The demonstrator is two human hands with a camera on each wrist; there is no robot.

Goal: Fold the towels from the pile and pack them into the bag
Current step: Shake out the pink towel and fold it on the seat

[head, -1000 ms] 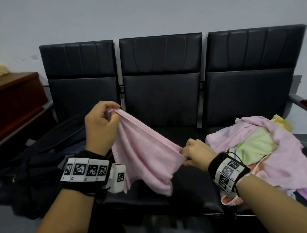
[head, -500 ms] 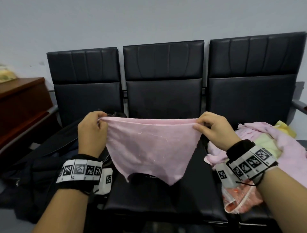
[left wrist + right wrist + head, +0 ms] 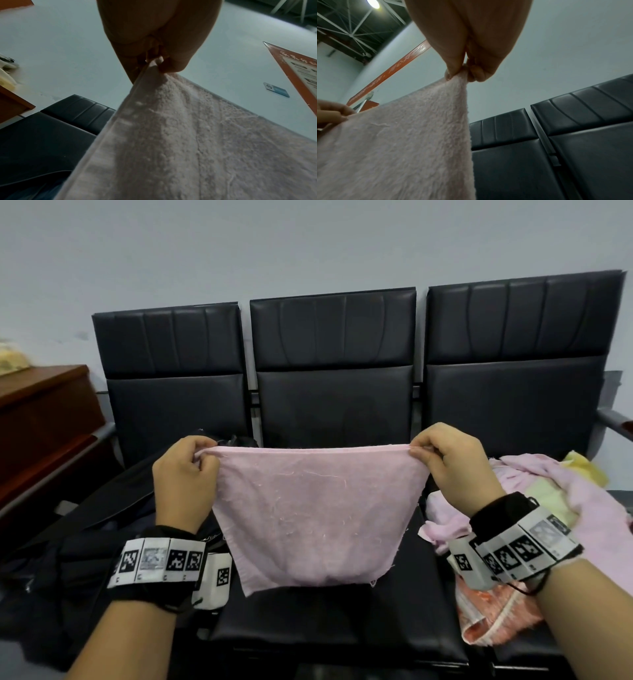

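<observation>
A pale pink towel [image 3: 313, 508] hangs stretched flat above the middle seat, its top edge level. My left hand [image 3: 202, 455] pinches the top left corner and my right hand [image 3: 419, 450] pinches the top right corner. The left wrist view shows the left hand [image 3: 155, 63] gripping the hem of the towel [image 3: 188, 148]. In the right wrist view the right hand [image 3: 464, 73] pinches the towel [image 3: 399, 142] between thumb and fingers. The pile of towels [image 3: 548, 508], pink, green, yellow and orange, lies on the right seat. A dark bag [image 3: 68, 542] lies on the left seat.
A row of three black padded seats [image 3: 334, 402] stands against a pale wall. A brown wooden cabinet [image 3: 41, 419] is at the far left. A metal armrest [image 3: 616, 421] juts out at the right edge.
My right hand rose from low near the pile to the level of the left hand and moved apart from it. The towel went from bunched and slanted to spread flat.
</observation>
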